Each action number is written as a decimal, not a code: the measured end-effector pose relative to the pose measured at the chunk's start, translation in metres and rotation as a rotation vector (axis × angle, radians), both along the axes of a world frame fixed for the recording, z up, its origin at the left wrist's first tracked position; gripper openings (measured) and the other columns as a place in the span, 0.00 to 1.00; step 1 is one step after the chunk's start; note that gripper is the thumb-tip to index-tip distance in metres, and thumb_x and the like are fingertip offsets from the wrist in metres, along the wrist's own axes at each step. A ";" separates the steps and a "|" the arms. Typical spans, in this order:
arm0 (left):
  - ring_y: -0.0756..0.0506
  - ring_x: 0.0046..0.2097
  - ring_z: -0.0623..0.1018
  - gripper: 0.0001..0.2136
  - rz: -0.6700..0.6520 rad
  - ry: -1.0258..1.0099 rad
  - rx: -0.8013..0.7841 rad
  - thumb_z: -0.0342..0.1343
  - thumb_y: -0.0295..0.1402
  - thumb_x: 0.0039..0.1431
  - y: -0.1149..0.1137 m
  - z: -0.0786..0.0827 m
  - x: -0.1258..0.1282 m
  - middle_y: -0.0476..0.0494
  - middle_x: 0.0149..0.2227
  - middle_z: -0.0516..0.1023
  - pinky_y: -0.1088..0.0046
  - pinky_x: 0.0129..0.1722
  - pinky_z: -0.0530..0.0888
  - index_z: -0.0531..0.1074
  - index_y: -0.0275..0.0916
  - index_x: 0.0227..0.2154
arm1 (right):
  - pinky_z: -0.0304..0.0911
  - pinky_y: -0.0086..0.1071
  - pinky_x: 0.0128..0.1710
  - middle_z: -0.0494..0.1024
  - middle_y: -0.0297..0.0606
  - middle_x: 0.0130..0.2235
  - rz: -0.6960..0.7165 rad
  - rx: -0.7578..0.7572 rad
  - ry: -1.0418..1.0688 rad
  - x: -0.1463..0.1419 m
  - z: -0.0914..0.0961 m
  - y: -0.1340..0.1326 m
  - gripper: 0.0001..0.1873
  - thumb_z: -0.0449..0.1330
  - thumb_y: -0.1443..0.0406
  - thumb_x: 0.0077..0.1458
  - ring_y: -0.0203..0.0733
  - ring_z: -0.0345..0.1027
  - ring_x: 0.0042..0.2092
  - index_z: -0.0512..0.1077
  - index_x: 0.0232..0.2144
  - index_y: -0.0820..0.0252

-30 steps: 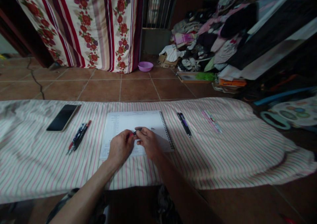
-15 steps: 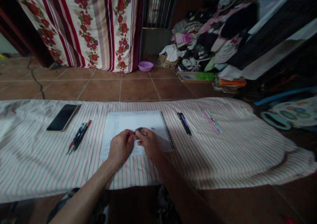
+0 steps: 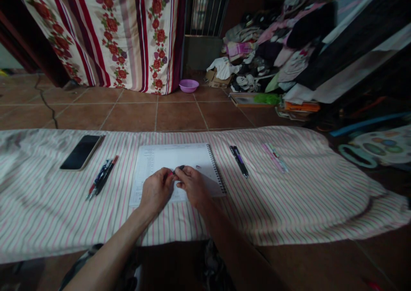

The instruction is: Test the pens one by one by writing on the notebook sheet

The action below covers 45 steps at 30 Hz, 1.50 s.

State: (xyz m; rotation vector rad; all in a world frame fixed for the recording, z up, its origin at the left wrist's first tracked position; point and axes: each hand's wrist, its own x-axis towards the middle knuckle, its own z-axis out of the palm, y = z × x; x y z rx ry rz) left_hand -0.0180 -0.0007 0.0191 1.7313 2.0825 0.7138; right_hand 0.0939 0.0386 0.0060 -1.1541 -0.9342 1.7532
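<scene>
My left hand (image 3: 156, 189) and my right hand (image 3: 192, 185) meet over an open spiral notebook (image 3: 180, 154), fingers pinched on a small pen (image 3: 179, 169). A pink bit of it shows at the left fingertips, and its dark end pokes out above the right ones. Most of the pen is hidden by my fingers. Just right of them, a tiny metallic, cone-like piece (image 3: 198, 166) rests on the page; it could be a pen tip, but I cannot tell.
Left of the notebook lie several pens (image 3: 102, 177) and a phone (image 3: 81, 152). Two dark pens (image 3: 239, 161) and some pastel pens (image 3: 275, 158) lie to the right on the striped cloth (image 3: 289, 205). Beyond are a purple basin (image 3: 189, 85) and heaped clothes (image 3: 266, 46).
My fingers have shifted very slightly around the pen. Everything else lies where it was.
</scene>
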 end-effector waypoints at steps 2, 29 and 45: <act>0.49 0.28 0.73 0.08 -0.001 0.001 -0.003 0.47 0.32 0.58 0.000 0.001 0.000 0.47 0.27 0.76 0.76 0.28 0.62 0.71 0.39 0.32 | 0.60 0.24 0.24 0.71 0.31 0.25 -0.036 0.009 -0.007 0.000 0.000 0.001 0.15 0.64 0.57 0.40 0.31 0.66 0.28 0.67 0.25 0.62; 0.48 0.32 0.75 0.10 -0.004 0.004 0.004 0.47 0.33 0.57 0.000 -0.003 -0.001 0.46 0.31 0.77 0.75 0.31 0.65 0.71 0.39 0.37 | 0.60 0.22 0.20 0.71 0.32 0.27 -0.046 0.046 -0.066 0.005 0.006 0.005 0.15 0.63 0.57 0.39 0.34 0.69 0.29 0.68 0.27 0.61; 0.49 0.28 0.73 0.09 0.003 -0.005 0.000 0.48 0.36 0.56 0.000 -0.002 0.001 0.47 0.27 0.75 0.75 0.28 0.63 0.71 0.39 0.33 | 0.59 0.22 0.19 0.73 0.33 0.26 -0.052 0.081 -0.112 0.005 0.011 0.004 0.11 0.62 0.61 0.39 0.34 0.68 0.27 0.70 0.26 0.62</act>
